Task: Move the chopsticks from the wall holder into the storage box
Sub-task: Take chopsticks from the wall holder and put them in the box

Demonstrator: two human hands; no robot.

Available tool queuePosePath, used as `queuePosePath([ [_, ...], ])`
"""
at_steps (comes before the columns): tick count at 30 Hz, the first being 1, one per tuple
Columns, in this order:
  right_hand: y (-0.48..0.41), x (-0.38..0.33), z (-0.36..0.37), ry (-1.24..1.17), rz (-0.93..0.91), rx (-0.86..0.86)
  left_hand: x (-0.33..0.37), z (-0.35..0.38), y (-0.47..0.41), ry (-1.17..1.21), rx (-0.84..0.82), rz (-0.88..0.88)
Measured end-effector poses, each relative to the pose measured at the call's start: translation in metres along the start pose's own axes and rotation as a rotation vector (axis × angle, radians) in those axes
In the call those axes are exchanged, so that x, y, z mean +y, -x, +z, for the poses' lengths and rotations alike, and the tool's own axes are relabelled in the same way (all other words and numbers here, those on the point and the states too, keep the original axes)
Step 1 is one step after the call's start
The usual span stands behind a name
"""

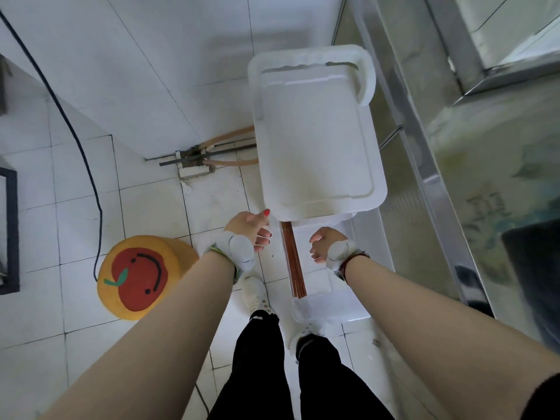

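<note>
A bundle of slim reddish-brown chopsticks lies lengthwise along the left side of a translucent white plastic storage box on the glossy white tiled floor, its far end hidden under the smooth, rounded-rectangular white lid that covers the far part of the box. The left hand hovers just left of the box with fingers loosely spread, grasping nothing, and the right hand hangs over the box interior, loosely curled and empty. A round yellow cushion with a red smiling apple sits to the left; no writing is legible.
</note>
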State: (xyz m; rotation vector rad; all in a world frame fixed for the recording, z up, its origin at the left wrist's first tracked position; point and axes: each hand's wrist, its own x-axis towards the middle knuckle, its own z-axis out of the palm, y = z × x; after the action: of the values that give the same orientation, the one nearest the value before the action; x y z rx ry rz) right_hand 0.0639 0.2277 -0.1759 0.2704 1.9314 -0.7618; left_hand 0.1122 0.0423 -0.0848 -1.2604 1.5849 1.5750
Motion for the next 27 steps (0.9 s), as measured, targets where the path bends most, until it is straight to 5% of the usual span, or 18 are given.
queuePosePath([
  [6, 0.085, -0.037, -0.076, -0.475, 0.034, 0.009, 0.082, 0.005, 0.082, -0.033, 0.057, 0.123],
  [12, 0.169, -0.069, -0.147, -0.47, -0.159, 0.029, 0.146, 0.026, 0.159, -0.238, 0.007, 0.278],
  [20, 0.281, -0.128, -0.29, -0.549, -0.502, 0.366, 0.264, 0.071, 0.269, -0.296, 0.008, 0.648],
  [27, 0.34, -0.161, -0.38, -0.577, -0.604, 0.66, 0.35, 0.107, 0.31, -0.419, -0.059, 0.873],
])
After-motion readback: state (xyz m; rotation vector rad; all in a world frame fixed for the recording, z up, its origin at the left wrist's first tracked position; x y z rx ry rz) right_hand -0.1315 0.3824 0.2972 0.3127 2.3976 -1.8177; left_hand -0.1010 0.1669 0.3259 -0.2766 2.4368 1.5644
